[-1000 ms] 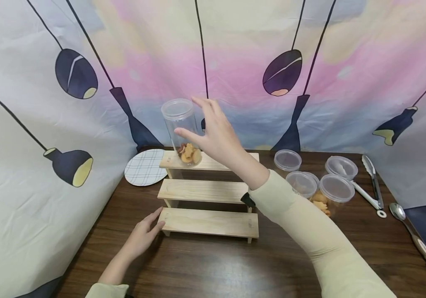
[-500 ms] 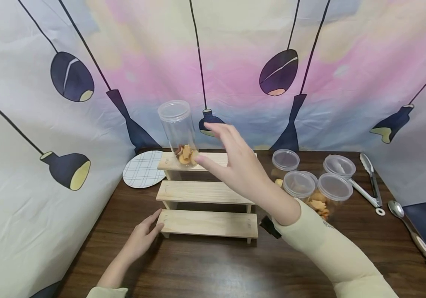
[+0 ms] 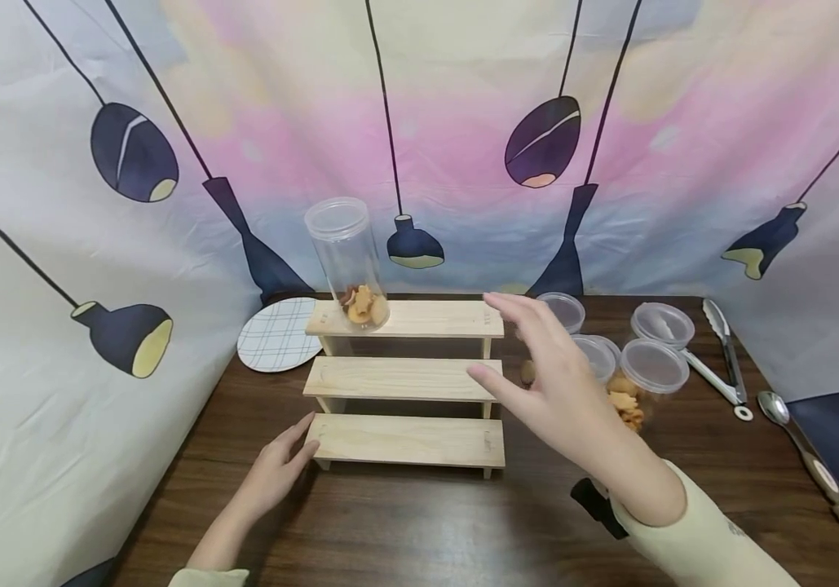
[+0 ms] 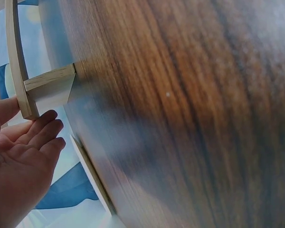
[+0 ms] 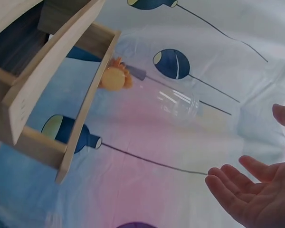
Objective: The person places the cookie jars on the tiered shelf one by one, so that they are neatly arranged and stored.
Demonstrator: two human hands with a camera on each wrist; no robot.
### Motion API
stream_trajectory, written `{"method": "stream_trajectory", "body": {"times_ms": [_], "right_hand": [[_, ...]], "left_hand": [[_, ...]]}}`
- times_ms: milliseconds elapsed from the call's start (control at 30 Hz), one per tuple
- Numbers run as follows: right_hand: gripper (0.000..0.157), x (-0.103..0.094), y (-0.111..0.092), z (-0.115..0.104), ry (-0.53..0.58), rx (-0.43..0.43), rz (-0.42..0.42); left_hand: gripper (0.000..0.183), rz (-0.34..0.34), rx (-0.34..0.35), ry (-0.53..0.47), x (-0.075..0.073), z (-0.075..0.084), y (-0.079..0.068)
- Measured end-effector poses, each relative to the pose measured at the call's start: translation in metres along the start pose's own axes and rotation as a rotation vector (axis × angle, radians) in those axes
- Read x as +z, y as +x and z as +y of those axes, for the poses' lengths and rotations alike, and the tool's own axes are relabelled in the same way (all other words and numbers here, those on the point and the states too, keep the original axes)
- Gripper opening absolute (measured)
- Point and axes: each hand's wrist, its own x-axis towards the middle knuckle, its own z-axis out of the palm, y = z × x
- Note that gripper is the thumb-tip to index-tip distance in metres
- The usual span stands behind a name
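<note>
Jars (image 3: 654,367) crowd behind the right hand (image 3: 562,391), fingers spread; the left hand (image 3: 275,469), fingers loose, touches the stand (image 3: 408,440).

Head view was bright, evenly lit, with pale glare on the dark wood tabletop (image 3: 463,526). Left-wrist view was soft, the tiered wooden rack (image 4: 15,52) bowed near the edge; right-wrist view ran dimmer, white glints on the clear plastic jar (image 5: 168,100).

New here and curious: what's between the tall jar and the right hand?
The head view shows bare top shelf between the tall jar and the right hand.
</note>
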Motion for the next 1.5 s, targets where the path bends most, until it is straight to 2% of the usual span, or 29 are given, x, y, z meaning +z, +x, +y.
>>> {"method": "stream_trajectory", "body": {"times_ms": [267, 533, 667, 767, 967, 1100, 1267, 1500], "right_hand": [[0.072, -0.023, -0.034, 0.018, -0.133, 0.078, 0.038], [0.071, -0.052, -0.059, 0.044, -0.168, 0.199, 0.138], [0.068, -0.067, -0.073, 0.062, -0.190, 0.282, 0.191], [0.068, -0.074, -0.085, 0.076, -0.218, 0.366, 0.196], [0.077, -0.072, -0.105, 0.103, -0.250, 0.478, 0.138], [0.086, -0.068, -0.115, 0.118, -0.237, 0.544, 0.134], [0.092, -0.059, -0.122, 0.133, -0.215, 0.611, 0.152], [0.094, -0.046, -0.125, 0.143, -0.168, 0.638, 0.207]], "left_hand": [[0.054, -0.002, -0.008, 0.007, 0.000, 0.001, 0.000], [0.054, -0.007, -0.004, 0.003, 0.001, -0.001, 0.001], [0.054, -0.005, -0.001, 0.000, 0.002, -0.002, 0.002], [0.054, -0.009, -0.005, 0.005, 0.002, -0.002, 0.002], [0.055, -0.018, -0.011, 0.003, 0.002, -0.002, 0.003], [0.055, -0.020, -0.003, 0.000, 0.002, -0.002, 0.003], [0.055, -0.022, -0.002, -0.002, 0.001, -0.002, 0.002], [0.056, -0.021, -0.006, 0.001, 0.002, -0.002, 0.002]]}}
